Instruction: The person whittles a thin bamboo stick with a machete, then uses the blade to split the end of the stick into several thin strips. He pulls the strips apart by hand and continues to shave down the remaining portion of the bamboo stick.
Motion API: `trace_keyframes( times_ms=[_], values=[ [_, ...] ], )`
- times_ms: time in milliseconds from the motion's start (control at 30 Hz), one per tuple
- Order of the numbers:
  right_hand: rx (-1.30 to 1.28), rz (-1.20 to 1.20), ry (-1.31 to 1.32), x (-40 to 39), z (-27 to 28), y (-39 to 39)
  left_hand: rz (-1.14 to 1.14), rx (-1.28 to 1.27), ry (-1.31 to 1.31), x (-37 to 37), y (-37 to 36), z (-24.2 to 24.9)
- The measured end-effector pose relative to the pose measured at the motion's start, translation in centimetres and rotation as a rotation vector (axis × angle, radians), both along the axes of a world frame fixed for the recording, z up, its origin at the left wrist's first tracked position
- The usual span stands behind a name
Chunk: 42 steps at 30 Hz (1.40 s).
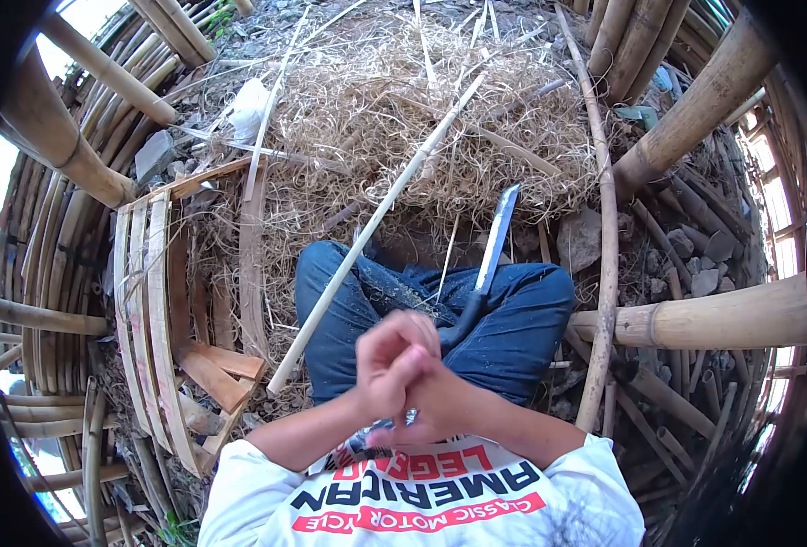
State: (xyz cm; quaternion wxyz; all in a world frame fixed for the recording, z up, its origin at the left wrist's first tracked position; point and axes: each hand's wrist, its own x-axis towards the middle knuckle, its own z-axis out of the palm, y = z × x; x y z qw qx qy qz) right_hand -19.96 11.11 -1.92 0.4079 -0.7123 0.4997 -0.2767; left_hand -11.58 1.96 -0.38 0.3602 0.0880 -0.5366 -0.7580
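My left hand (385, 365) and my right hand (435, 394) meet in front of my chest, over the lettered white shirt (412, 492). They overlap and are partly blurred, with fingers folded against each other; whether anything small lies between them is hidden. Below them are my crossed legs in blue jeans (335, 301). A long blade (497, 239) with a dark handle rests on the jeans, its tip pointing away from me. Across the other leg leans a long pale bamboo strip (380, 214), touching neither hand.
Curly shavings (358, 109) cover the ground ahead. A wooden slatted crate (157, 319) stands at the left, near a white plastic bag (249, 109). A long pole (606, 228) lies at the right, beside thick bamboo posts (695, 109) and stones (704, 281).
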Motion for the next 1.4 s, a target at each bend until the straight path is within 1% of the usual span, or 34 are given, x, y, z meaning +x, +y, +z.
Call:
trace_keyframes(
  times_ms=[33, 67, 100, 167, 200, 233, 267, 300, 333, 367, 400, 433, 500, 533, 567, 600, 633, 700, 767, 800, 833, 900, 933, 1000, 1033, 1100, 1133, 1167, 1233, 1267, 1300, 1367, 1400],
  values=[
    [-0.063, -0.169, -0.077, -0.3, 0.7, -0.4, 0.212, -0.245, 0.054, -0.4, -1.2, -0.4],
    [-0.275, -0.294, 0.043, -0.7, 1.3, -1.1, 0.402, -0.634, 0.056, -0.5, -3.0, -0.7],
    [-0.485, -0.417, 0.164, -1.1, 1.6, -1.7, 0.546, -0.966, -0.061, 0.3, -4.0, -0.2],
    [-0.394, -0.585, 0.363, -1.8, -0.2, -1.9, 0.688, -1.236, -0.400, 0.2, -4.3, 0.5],
    [-0.293, -0.637, 0.446, -2.2, -2.2, -1.8, 0.649, -1.255, -0.599, 0.1, -4.5, 0.3],
    [-0.212, -0.684, 0.515, -2.4, -2.9, -1.5, 0.602, -1.272, -0.796, 0.2, -4.8, 0.0],
    [-0.169, -0.706, 0.561, -2.6, -4.2, -1.2, 0.516, -1.295, -0.978, 0.6, -5.0, -0.6],
    [-0.125, -0.730, 0.605, -2.8, -5.6, -0.8, 0.513, -1.301, -0.983, 1.2, -5.1, -1.2],
    [-0.083, -0.732, 0.658, -2.9, -6.4, -0.3, 0.455, -1.257, -1.152, 2.1, -5.1, -1.8],
    [-0.074, -0.740, 0.648, -3.0, -7.4, 0.1, 0.389, -1.206, -1.317, 3.0, -5.1, -2.4],
    [-0.020, -0.720, 0.666, -2.9, -8.5, 0.7, 0.349, -1.193, -1.388, 4.2, -5.2, -2.9],
    [0.036, -0.701, 0.686, -2.8, -9.4, 1.2, 0.326, -1.200, -1.386, 5.4, -5.2, -3.5],
    [0.066, -0.710, 0.730, -2.6, -10.9, 1.8, 0.338, -1.207, -1.539, 7.6, -4.8, -4.9],
    [0.231, -0.655, 0.781, -2.5, -11.8, 1.9, 0.304, -1.223, -1.602, 8.5, -4.6, -5.5],
    [0.391, -0.588, 0.824, -2.3, -12.6, 2.0, 0.298, -1.221, -1.613, 8.8, -4.4, -6.1],
    [0.465, -0.509, 0.852, -2.4, -13.2, 1.9, 0.267, -1.201, -1.641, 9.3, -4.0, -6.4],
    [0.340, -0.509, 0.975, -2.3, -13.8, 1.9, 0.239, -1.177, -1.676, 9.8, -3.7, -6.6],
    [0.378, -0.536, 0.928, -2.6, -14.4, 1.2, 0.237, -1.175, -1.693, 10.0, -3.6, -6.9],
    [0.472, -0.538, 0.937, -3.4, -14.8, 0.6, 0.207, -1.174, -1.640, 9.9, -3.7, -7.4],
    [0.572, -0.511, 0.918, -4.2, -14.6, 0.3, 0.196, -1.164, -1.646, 9.8, -3.7, -7.4],
    [0.599, -0.459, 0.921, -4.7, -14.8, 0.4, 0.199, -1.165, -1.651, 9.9, -3.8, -7.5],
    [0.469, -0.443, 1.062, -4.0, -16.0, 0.6, 0.178, -1.146, -1.649, 10.0, -4.0, -7.8],
    [0.472, -0.449, 1.061, -4.1, -16.4, 0.2, 0.174, -1.152, -1.645, 10.0, -4.0, -7.8],
    [0.663, -0.447, 0.990, -4.3, -17.0, -0.9, 0.188, -1.216, -1.668, 10.3, -3.9, -8.0],
    [0.667, -0.451, 0.988, -4.3, -16.7, -0.7, 0.184, -1.220, -1.665, 10.6, -4.0, -8.0],
    [0.659, -0.549, 0.925, -4.6, -16.0, -0.7, 0.224, -1.212, -1.691, 11.0, -4.3, -7.9],
    [0.626, -0.577, 0.920, -4.3, -16.0, -0.3, 0.330, -1.299, -1.698, 11.1, -4.2, -7.5],
    [0.620, -0.574, 0.922, -3.9, -15.9, 0.3, 0.337, -1.297, -1.701, 11.3, -4.5, -6.9],
    [0.390, -0.795, 0.841, -3.4, -14.8, 1.0, 0.208, -0.897, -1.681, 12.2, -5.6, -6.0],
    [0.375, -0.877, 0.773, -3.3, -13.6, 1.2, 0.320, -1.016, -1.594, 13.4, -5.8, -7.4],
    [0.381, -0.873, 0.772, -3.7, -12.7, 1.3, 0.315, -1.012, -1.598, 13.5, -5.7, -6.8],
    [0.368, -1.074, 0.052, -5.3, -12.0, 1.5, 0.277, -0.893, -1.578, 13.4, -5.7, -5.0],
    [0.318, -1.117, -0.229, -6.1, -12.3, 1.6, 0.271, -0.901, -1.569, 13.6, -6.0, -5.3]
  ],
)
